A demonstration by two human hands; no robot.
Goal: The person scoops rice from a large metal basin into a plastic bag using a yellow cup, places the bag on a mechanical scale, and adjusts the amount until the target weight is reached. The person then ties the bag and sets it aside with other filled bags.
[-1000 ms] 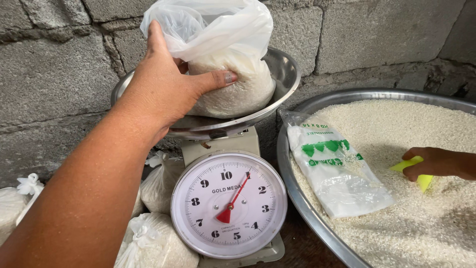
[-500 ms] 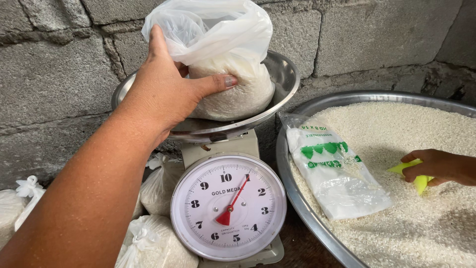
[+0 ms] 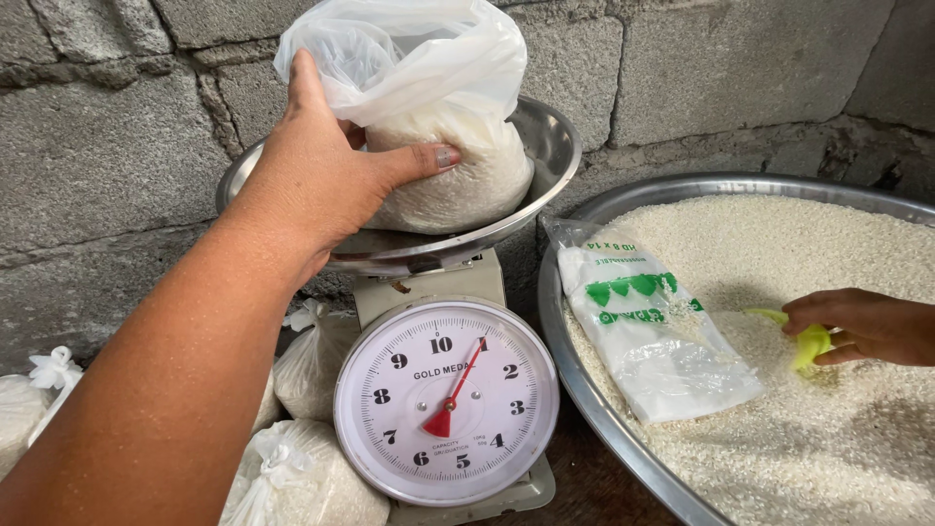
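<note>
My left hand [image 3: 336,180] grips a clear plastic bag of white rice [image 3: 448,136] that rests in the steel pan [image 3: 550,146] of a dial weighing scale [image 3: 445,399]. The bag's top is open and loose. The scale's red needle points up and a little to the right. My right hand [image 3: 867,326] holds a small yellow-green scoop [image 3: 808,343] down in the rice of a wide metal basin [image 3: 584,390] at the right.
A flat pack of plastic bags with green print [image 3: 648,336] lies on the rice in the basin. Several tied bags of rice [image 3: 302,472] sit on the ground left of the scale. A grey block wall [image 3: 740,68] stands close behind.
My right hand has slid a little left and turned the scoop in the rice. My left hand stays on the bag, and the needle holds about the same reading.
</note>
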